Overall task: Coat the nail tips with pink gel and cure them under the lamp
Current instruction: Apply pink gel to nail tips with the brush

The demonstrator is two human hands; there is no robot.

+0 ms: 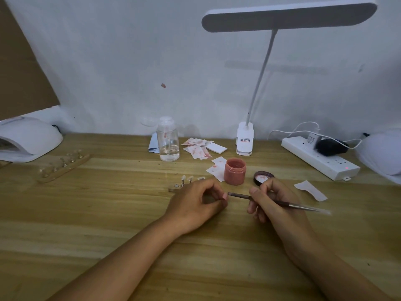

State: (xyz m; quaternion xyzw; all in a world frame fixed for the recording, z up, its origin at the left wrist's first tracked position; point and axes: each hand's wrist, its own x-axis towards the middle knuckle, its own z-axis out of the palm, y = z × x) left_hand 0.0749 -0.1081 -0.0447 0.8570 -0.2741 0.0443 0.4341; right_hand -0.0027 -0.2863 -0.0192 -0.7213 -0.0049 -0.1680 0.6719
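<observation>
On the wooden table (pixel 108 213) by the white wall, your right hand (pixel 267 200) grips the brush (pixel 238 195) like a pen. Its long axis runs left to right, with the working end just beside your left hand (pixel 195 203). That hand's thumb and forefinger are pinched together, but I cannot tell whether they hold a nail tip. The open jar of pink gel (pixel 235 171) stands just beyond, nearer your right hand. More nail tips (pixel 190 178) stand behind your left hand, and the curing lamp (pixel 28 135) is far left.

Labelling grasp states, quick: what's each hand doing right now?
Left hand: fingers curled by the brush tip; whether it holds anything cannot be told.
Right hand: grips the brush.
</observation>
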